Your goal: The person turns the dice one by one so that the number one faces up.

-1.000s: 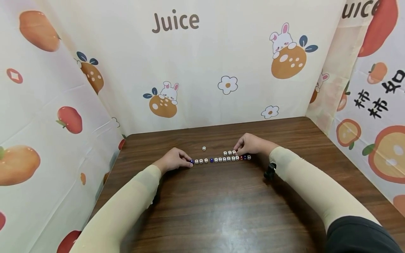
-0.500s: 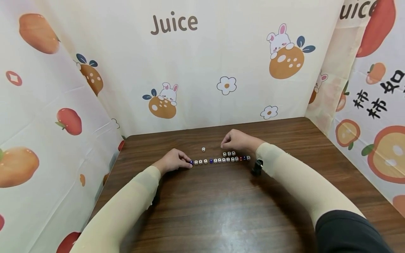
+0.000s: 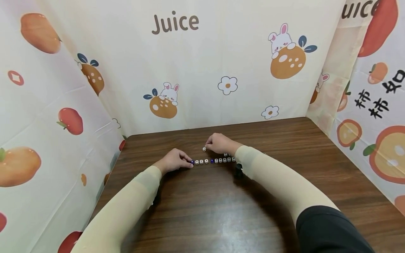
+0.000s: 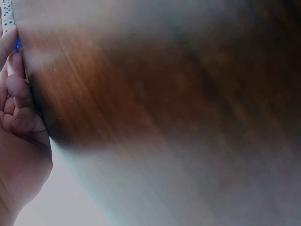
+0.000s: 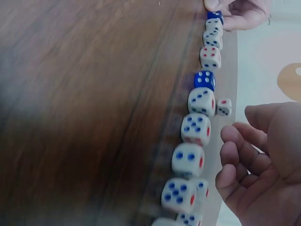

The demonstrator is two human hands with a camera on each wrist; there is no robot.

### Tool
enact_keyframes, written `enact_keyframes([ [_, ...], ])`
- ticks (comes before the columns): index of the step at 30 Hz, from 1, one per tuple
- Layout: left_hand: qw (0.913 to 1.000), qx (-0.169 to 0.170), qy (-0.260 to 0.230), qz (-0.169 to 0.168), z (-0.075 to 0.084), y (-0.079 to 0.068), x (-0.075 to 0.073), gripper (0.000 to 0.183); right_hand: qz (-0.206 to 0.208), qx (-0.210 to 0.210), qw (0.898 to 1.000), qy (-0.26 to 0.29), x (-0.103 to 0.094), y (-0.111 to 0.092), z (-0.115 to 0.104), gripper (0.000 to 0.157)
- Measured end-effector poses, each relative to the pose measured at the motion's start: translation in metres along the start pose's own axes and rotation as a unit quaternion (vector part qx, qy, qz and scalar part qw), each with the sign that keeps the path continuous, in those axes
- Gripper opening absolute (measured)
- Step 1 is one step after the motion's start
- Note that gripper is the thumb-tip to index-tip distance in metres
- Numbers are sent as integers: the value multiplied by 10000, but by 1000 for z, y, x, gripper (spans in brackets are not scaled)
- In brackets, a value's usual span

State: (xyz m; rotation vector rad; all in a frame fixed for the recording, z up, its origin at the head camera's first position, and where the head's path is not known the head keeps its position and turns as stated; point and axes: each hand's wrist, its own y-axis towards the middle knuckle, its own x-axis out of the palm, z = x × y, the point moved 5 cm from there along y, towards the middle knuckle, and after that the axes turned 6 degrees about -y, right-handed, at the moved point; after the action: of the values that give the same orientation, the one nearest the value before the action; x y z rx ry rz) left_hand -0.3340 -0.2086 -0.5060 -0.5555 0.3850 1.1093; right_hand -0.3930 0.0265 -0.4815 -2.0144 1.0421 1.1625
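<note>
A row of white dice (image 5: 196, 128) runs across the wooden table, with a blue die (image 5: 205, 81) among them. My left hand (image 3: 173, 160) pinches another blue die (image 3: 192, 162) at the row's left end. In the left wrist view that die (image 4: 18, 44) shows as a bit of blue at the fingertips. Behind the row lies a single white die (image 3: 204, 149), and my right hand (image 3: 219, 143) is right beside it. The right wrist view shows this hand (image 5: 263, 160) holding nothing, thumb and loosely bent fingers apart. My right forearm hides the row's right end.
Behind the main row, a few more white dice (image 3: 225, 154) are partly covered by my right hand and wrist. The brown wooden table (image 3: 196, 203) reaches back to a printed cloth wall (image 3: 196, 63), with similar cloth on both sides.
My right hand has moved left from the short back row of dice to the lone white die, and its forearm now covers the row's right end. The left hand stays put.
</note>
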Motion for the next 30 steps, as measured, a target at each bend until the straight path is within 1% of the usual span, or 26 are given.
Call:
enact_keyframes([
  [4,9999,39,-54,-88,0,0,0,21,-56,94,9999,0,6,5,-2,26],
  [5,9997,190,-88,-140,-6,4,0,23,-84,120,9999,0,7,6,-2,26],
  [8,9994,248,-114,-192,-4,3,0,23,-113,150,9998,13,9,6,-3,25],
  [11,9997,207,-94,-127,-4,3,0,24,-71,85,9999,-7,9,6,-6,25],
  [12,9999,69,-48,-77,3,-1,0,22,-49,55,10000,-13,9,6,-7,25],
  [15,10000,10,-13,8,1,0,0,22,-44,16,10000,-6,10,6,-9,27],
  [24,10000,26,-64,17,1,0,1,21,-41,134,9999,-63,9,7,-10,29],
  [30,10000,50,-3,5,1,0,0,22,-53,301,9994,-138,8,8,-8,31],
])
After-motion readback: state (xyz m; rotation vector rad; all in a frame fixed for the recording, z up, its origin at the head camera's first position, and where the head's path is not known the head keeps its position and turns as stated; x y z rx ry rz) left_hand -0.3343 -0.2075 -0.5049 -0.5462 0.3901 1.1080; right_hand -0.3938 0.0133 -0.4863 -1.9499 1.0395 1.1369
